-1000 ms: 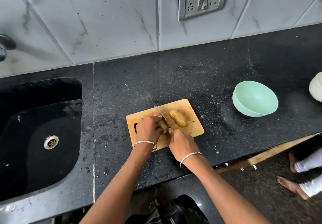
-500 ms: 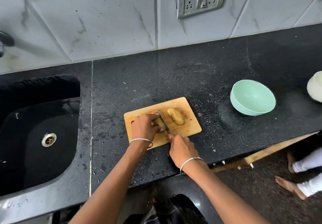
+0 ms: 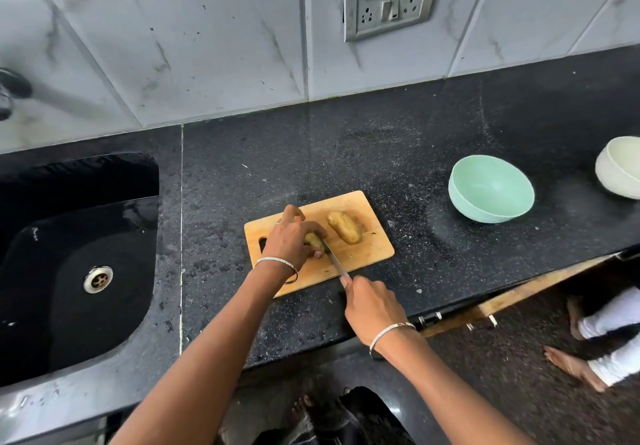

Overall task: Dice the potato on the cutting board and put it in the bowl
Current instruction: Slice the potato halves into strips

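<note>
Green bowl point(image 3: 491, 188): round, smooth, matte, pale mint; sits on the counter point(image 3: 398, 139) well to the right of the cutting board point(image 3: 372, 254); nothing visible inside it. White bowl point(image 3: 620, 166): cream, rounded, cut off by the right edge of the view; contents cannot be told. Sink point(image 3: 69, 271): black, glossy, rounded basin at the counter's left end, with a round metal drain.

Counter: black speckled stone, wet-looking patches near the sink edge. Cutting board: light wood, rectangular with rounded corners, slotted handle hole at its left end, lying near the counter's front edge.

Potato, two pieces on the board. Right half point(image 3: 344, 227): oblong, yellow-brown skin, lying free toward the board's back right corner. Left half point(image 3: 314, 241): mostly hidden under the left hand point(image 3: 289, 241), fingers curled down and pressing on it.

Right hand point(image 3: 374, 309): fingers wrapped around the handle of the knife point(image 3: 335, 261), off the board's front edge. Blade narrow, metal, its tip against the held piece.

Thin metal bangle on each wrist.
</note>
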{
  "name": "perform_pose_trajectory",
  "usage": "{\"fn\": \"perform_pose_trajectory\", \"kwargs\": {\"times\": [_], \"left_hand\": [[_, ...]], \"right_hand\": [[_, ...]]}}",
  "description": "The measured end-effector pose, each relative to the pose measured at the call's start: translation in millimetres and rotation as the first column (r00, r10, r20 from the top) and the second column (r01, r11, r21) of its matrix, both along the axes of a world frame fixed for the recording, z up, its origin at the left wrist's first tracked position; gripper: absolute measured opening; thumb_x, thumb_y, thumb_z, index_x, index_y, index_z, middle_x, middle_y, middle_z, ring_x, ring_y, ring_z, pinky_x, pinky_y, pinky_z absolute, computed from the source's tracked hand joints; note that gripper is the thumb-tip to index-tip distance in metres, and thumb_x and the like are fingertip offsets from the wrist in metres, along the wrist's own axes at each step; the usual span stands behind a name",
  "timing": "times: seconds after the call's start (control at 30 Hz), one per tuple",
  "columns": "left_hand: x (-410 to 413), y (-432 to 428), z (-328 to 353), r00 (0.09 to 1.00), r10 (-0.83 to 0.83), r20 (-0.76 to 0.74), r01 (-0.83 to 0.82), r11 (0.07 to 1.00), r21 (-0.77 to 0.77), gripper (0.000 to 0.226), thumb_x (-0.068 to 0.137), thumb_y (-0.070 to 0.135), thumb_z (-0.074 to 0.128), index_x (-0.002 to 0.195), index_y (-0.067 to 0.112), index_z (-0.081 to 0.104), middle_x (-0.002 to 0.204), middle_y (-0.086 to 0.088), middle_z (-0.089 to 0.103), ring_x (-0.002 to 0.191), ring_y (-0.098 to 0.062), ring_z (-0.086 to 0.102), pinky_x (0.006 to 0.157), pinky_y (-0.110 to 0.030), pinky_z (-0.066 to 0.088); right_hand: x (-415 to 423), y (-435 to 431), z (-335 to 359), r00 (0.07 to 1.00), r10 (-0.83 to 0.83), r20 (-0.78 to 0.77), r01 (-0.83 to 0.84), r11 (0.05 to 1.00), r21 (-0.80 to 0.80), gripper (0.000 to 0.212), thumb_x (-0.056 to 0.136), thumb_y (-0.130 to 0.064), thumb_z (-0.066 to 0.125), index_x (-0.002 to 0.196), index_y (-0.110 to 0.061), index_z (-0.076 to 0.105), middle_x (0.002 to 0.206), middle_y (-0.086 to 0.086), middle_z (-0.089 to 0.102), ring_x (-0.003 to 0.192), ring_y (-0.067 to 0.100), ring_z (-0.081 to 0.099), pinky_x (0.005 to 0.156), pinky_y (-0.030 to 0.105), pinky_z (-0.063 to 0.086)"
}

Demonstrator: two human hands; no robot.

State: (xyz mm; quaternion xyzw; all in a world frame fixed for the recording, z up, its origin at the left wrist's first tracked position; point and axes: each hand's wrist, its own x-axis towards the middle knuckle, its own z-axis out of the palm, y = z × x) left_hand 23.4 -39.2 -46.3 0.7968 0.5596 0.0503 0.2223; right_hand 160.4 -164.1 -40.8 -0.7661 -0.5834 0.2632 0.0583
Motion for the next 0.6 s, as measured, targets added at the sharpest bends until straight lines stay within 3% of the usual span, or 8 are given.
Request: {"fn": "perform_pose_trajectory", "kwargs": {"times": [0.37,0.6], "left_hand": [[2,8,4,0.998,-0.035,-0.044,0.034,0.999,-0.035,0.040,0.076,0.026,0.079,0.113,0.032,0.065,0.127,-0.005,0.038,0.107,-0.028,0.053,0.093,-0.035,0.046],[-4,-3,-8,0.960,0.172,0.221,-0.170,0.985,-0.031,0.060,0.060,0.024,0.090,0.111,0.022,0.059,0.112,-0.001,0.054,0.093,-0.021,0.059,0.083,-0.038,0.053]], "right_hand": [[24,-12,26,0.999,-0.041,0.032,0.041,0.999,0.009,0.047,0.104,-0.044,0.022,0.099,-0.012,0.056,0.102,0.015,0.063,0.097,0.039,0.059,0.071,0.040,0.040],[9,14,19,0.996,-0.064,-0.060,0.066,0.998,0.024,0.047,0.104,-0.045,0.022,0.092,-0.013,0.054,0.102,0.016,0.063,0.097,0.039,0.060,0.069,0.038,0.037]]}}
